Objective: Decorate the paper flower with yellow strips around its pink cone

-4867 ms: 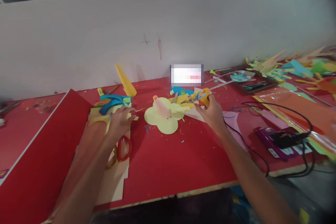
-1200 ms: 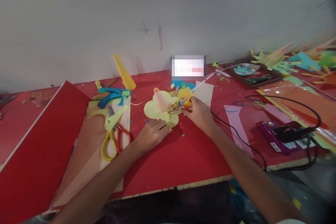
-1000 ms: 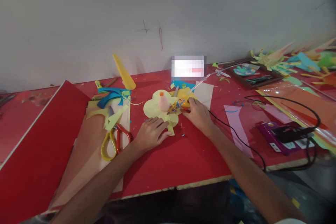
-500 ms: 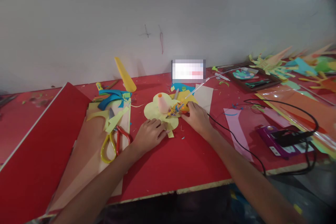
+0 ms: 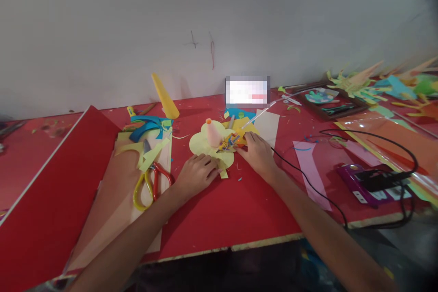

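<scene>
A pale yellow paper flower [image 5: 198, 144] lies flat at the middle of the table, with a light pink paper cone [image 5: 214, 135] standing on it, orange at its tip. My left hand [image 5: 196, 174] is closed, its bent fingers and thumb on the flower's near petal. My right hand [image 5: 257, 153] is closed beside the flower's right side. Its fingertips meet over a small cluttered blue, yellow and orange thing [image 5: 230, 142], too blurred to name. Darker yellow paper [image 5: 248, 124] lies just beyond those fingers.
Scissors [image 5: 150, 187] with yellow and red handles lie left on tan sheets. A yellow paper cone [image 5: 164, 96] leans at the wall near blue paper strips [image 5: 147, 128]. To the right are a black cable [image 5: 304, 173], a purple device [image 5: 359, 185] and a dark tray [image 5: 328, 114].
The view has shifted slightly, moving the scene a little to the right. Both hands keep nearly the same places at the flower.
</scene>
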Demonstrator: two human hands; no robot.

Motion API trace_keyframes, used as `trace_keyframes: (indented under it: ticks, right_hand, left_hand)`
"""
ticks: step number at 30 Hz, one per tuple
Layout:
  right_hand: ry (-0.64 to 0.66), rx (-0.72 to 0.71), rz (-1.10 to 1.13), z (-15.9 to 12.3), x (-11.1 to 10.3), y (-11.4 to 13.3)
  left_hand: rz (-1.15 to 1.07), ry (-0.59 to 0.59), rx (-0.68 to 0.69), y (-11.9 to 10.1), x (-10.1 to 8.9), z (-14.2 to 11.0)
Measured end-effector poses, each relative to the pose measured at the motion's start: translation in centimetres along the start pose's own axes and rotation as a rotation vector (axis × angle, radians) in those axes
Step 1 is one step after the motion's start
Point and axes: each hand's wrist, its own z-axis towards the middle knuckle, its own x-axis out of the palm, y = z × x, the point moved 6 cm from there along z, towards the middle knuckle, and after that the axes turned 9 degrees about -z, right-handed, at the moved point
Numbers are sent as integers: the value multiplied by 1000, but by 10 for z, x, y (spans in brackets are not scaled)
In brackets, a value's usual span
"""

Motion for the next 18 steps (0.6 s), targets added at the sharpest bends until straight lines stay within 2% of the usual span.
trace_keyframes:
  ticks: [8,10,14,16,18]
  right_hand:
    - [7,4,-33,1,-3,-5]
    - [-30,45,4,0,-4,-12]
    - [-149,284,139,0,-8,-43]
    - [-193,403,218,0,-11,-58]
    - [-233,491,313,0,-14,-70]
  left_hand:
    - [13,-23,18,0,4,-2]
    - [-1,-91,-16,6,0,-4]
    - [-204,-427,-296,41,-30,-3]
    - [-366,-475,-356,56,-41,8]
    - [-496,-453,-309,60,-49,27]
